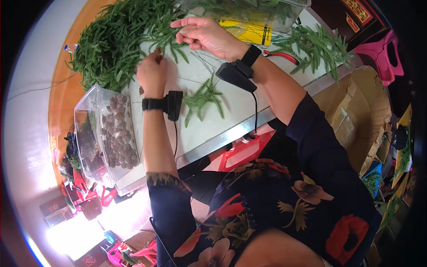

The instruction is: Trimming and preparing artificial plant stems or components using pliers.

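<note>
My left hand (152, 74) is closed, its fingertips pinching a small brown pine cone (159, 50) beside the large heap of green artificial pine sprigs (111, 42). A sprig lies just beyond those fingers. To the right, my right hand (204, 36) hovers over the table with the index finger stretched out and the other fingers loosely bent; nothing shows in it. A single green sprig (204, 100) lies on the white table (231, 115) between my forearms. Another small brown cone (141, 90) sits by my left wrist.
A clear plastic bin of brown pine cones (119, 133) stands at the left. Red-handled pliers (282, 56), a yellow card (247, 31) and more sprigs (318, 46) lie at the right. Behind them is a clear bin (284, 11). A cardboard box (356, 107) stands beyond the table edge.
</note>
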### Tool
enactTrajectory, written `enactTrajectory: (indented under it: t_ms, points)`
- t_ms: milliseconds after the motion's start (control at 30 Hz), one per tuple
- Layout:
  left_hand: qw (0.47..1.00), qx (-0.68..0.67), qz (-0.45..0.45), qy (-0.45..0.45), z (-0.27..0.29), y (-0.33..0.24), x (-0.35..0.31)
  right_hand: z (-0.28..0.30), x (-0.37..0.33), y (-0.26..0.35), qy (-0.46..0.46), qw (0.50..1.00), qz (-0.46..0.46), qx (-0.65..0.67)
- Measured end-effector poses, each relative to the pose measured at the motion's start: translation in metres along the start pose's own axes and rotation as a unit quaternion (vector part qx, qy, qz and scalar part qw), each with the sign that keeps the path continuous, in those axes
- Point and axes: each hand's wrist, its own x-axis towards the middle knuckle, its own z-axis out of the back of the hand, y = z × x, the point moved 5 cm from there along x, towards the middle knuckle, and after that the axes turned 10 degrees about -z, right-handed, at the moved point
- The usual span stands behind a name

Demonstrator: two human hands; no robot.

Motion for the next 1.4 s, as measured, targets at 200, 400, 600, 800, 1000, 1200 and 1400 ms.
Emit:
enactTrajectory:
  t_ms: [200,400,600,800,1000,1200,1400]
  points:
    - [0.803,-0.585,0.086,-0.075,0.021,0.003,-0.048,-0.017,-0.003,-0.001,-0.001,0.997,0.048,-0.054]
    - [0.555,-0.824,0.081,-0.073,0.015,-0.007,-0.061,-0.027,-0.012,0.0,-0.054,0.972,0.09,-0.211]
    - [0.484,-0.87,0.059,-0.074,0.017,-0.01,-0.064,-0.023,-0.015,0.001,-0.088,0.981,0.069,-0.161]
    - [0.345,-0.934,0.083,-0.034,-0.004,0.0,-0.067,-0.015,-0.015,-0.002,-0.097,0.994,0.045,-0.039]
    - [0.38,-0.921,0.077,-0.039,-0.002,-0.006,-0.066,-0.049,-0.021,-0.018,-0.044,0.935,0.132,-0.326]
    - [0.406,-0.911,0.038,-0.058,0.002,-0.006,-0.064,-0.054,-0.026,-0.013,-0.065,0.89,0.14,-0.43]
    - [0.411,-0.909,0.035,-0.056,0.004,-0.008,-0.066,-0.052,-0.026,-0.013,-0.089,0.882,0.145,-0.438]
